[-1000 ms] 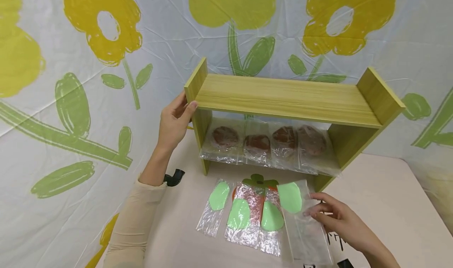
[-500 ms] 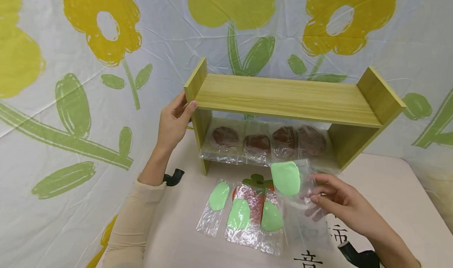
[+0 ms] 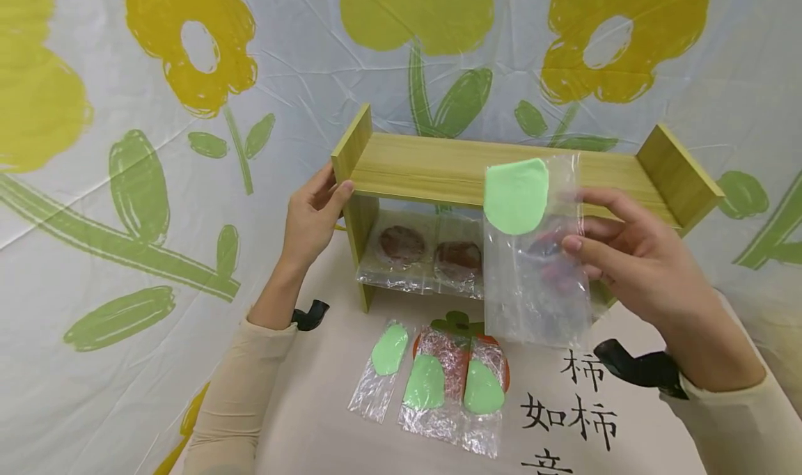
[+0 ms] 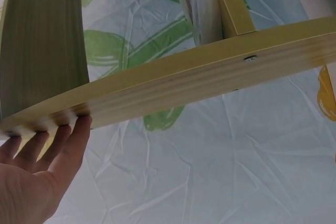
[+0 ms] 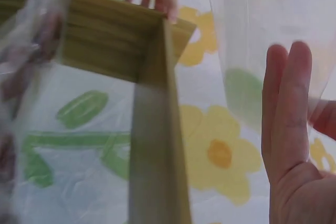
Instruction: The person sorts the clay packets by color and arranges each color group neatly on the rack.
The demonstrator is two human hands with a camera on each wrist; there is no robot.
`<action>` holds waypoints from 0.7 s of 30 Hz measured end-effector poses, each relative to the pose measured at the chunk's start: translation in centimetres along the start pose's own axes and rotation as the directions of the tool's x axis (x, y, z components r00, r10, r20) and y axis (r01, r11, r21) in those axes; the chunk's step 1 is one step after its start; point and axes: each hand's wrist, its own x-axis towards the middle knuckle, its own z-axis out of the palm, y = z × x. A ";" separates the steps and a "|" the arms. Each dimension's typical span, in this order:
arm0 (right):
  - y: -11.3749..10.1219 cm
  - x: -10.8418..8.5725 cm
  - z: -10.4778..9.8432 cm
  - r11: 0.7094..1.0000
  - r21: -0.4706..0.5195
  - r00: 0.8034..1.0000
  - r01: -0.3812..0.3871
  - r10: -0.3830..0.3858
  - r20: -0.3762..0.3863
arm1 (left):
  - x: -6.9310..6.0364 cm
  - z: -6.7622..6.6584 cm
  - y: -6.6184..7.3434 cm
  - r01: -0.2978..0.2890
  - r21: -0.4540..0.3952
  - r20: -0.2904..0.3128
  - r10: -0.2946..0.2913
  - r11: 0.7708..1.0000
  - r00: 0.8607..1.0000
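Note:
A small two-tier wooden shelf (image 3: 420,161) stands on the table. My left hand (image 3: 310,217) grips its left side panel, thumb over the front edge; in the left wrist view the fingertips press against the panel (image 4: 173,93). Between thumb and fingers my right hand (image 3: 645,259) pinches a clear plastic bag (image 3: 532,301) holding a flat light-green piece (image 3: 516,196). This bag hangs upright in front of the shelf's right half and hides part of it. Bags with round dark-brown pieces (image 3: 402,244) line the lower tier.
Several more bags with green pieces (image 3: 423,381) lie on the table before the shelf, over a printed red fruit picture. Black printed characters (image 3: 570,419) mark the cloth at right. A flower-patterned sheet (image 3: 301,57) hangs behind and at left.
My right hand has lifted the green-piece bag from near the table up to the height of the shelf's top board. My left hand stays on the side panel.

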 end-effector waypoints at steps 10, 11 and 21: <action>-2.0 9.0 4.1 0.991 0.102 0.972 -0.082 0.102 -0.211 | 0.5 -0.6 -2.8 0.012 -0.039 0.001 -0.012 0.999 1.000; -1.9 10.0 4.4 0.991 0.105 0.967 -0.087 0.110 -0.229 | 0.5 -0.7 -2.9 0.007 -0.038 0.001 -0.007 0.999 1.000; 1.4 17.9 6.4 0.964 0.177 0.901 -0.197 0.249 -0.354 | 0.4 -1.0 -2.9 0.002 -0.056 -0.005 -0.002 0.998 1.000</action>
